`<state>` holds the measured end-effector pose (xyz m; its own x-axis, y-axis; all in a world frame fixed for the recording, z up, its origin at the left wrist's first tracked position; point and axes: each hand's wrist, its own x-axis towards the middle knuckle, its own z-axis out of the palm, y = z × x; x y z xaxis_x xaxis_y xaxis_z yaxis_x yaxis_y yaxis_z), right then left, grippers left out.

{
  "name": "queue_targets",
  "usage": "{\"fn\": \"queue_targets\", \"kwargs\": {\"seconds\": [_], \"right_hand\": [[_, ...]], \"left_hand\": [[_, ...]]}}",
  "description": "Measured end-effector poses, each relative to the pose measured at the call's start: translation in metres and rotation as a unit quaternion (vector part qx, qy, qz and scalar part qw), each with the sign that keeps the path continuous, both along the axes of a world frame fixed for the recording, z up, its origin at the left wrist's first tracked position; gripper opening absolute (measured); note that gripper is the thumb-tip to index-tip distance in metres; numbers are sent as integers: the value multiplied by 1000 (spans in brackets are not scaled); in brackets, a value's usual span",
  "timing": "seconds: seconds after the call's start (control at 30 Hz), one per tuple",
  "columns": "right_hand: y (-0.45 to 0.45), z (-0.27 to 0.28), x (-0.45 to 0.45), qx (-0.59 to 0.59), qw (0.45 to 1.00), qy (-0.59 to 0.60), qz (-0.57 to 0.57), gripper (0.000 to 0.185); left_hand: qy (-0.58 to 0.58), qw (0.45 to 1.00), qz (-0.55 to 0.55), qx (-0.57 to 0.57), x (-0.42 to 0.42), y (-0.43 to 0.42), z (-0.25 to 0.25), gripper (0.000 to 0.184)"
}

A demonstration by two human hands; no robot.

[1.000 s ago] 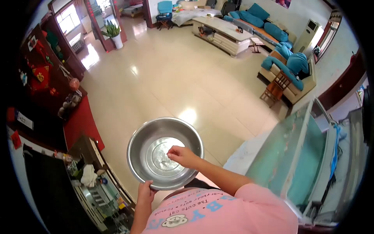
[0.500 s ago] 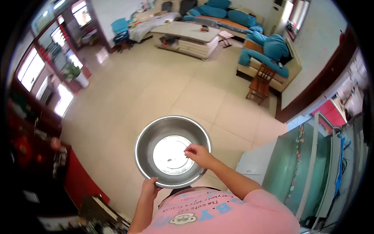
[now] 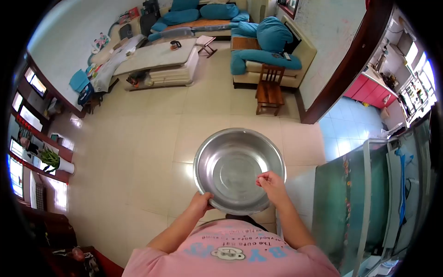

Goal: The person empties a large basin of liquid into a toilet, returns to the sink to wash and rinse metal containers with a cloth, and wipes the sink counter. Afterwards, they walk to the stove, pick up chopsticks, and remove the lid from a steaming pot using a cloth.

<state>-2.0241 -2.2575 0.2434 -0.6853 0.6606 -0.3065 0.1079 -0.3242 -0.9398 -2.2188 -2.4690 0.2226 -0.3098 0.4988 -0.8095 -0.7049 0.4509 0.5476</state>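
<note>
A large, round stainless steel basin [image 3: 210, 159] is held up in front of my body, its wide mouth facing up. My left hand [image 3: 201, 203] is closed on the basin's near left rim, with the fingers hidden beneath it. Over the right side of the basin, my right hand [image 3: 273, 185] has its thumb and fingertips pinched together. Whether anything small is between those fingertips, I cannot make out. The basin's bottom looks pale and shiny, and light glints off its inner wall.
A glass tank [image 3: 344, 207] stands close on my right, near a doorway to a blue-tiled floor [image 3: 344, 129]. Ahead are a wooden chair [image 3: 270, 92], a sofa with blue covers [image 3: 263, 57] and a low table [image 3: 159, 57]. A potted plant [image 3: 50, 159] stands at left.
My view has turned to the right, bringing more of the doorway into sight. The basin is still in my left hand, and my right hand stays pinched over its right side.
</note>
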Motion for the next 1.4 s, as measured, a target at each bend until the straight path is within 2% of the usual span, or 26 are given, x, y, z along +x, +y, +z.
{"fn": "queue_targets", "kwargs": {"seconds": [0.1, 0.2, 0.27, 0.47, 0.5, 0.57, 0.67, 0.73, 0.83, 0.93, 1.03, 1.13, 1.4], "right_hand": [[53, -17, -14, 5, 1000, -19, -17, 14], [114, -13, -32, 27, 999, -23, -13, 16], [142, -14, -44, 26, 999, -21, -14, 19], [254, -17, -96, 114, 988, -87, -50, 19], [278, -17, -100, 104, 986, -97, -87, 19], [324, -19, -101, 127, 982, -104, -92, 19], [392, -36, -98, 143, 971, -108, -158, 20], [436, -23, -90, 129, 962, -151, -188, 20], [496, -24, -69, 116, 945, -139, -273, 22], [551, -31, -31, 116, 925, -148, -331, 21], [587, -47, 3, 118, 909, -153, -370, 21], [637, -65, 54, 146, 894, -186, -381, 20], [742, -65, 176, 107, 894, -184, -394, 21]], "left_hand": [[40, 999, -25, 4, -13, 72, 10, 44], [37, 997, -68, 2, -38, 131, -1, 42], [40, 998, -43, -1, -45, 160, 5, 40], [57, 995, -85, -5, -119, 289, -17, 45], [51, 991, -124, -9, -130, 319, -27, 45], [60, 985, -164, -17, -146, 383, -44, 44], [55, 973, -225, 0, -148, 487, -50, 40], [43, 956, -291, 8, -153, 550, -58, 34], [22, 945, -326, 6, -132, 641, -51, 26], [-18, 924, -382, -7, -105, 726, -69, 28], [-4, 911, -413, -15, -63, 776, -69, 30], [-10, 885, -466, 1, -14, 836, -85, 32], [-38, 851, -523, 26, 107, 977, -92, 28]]}}
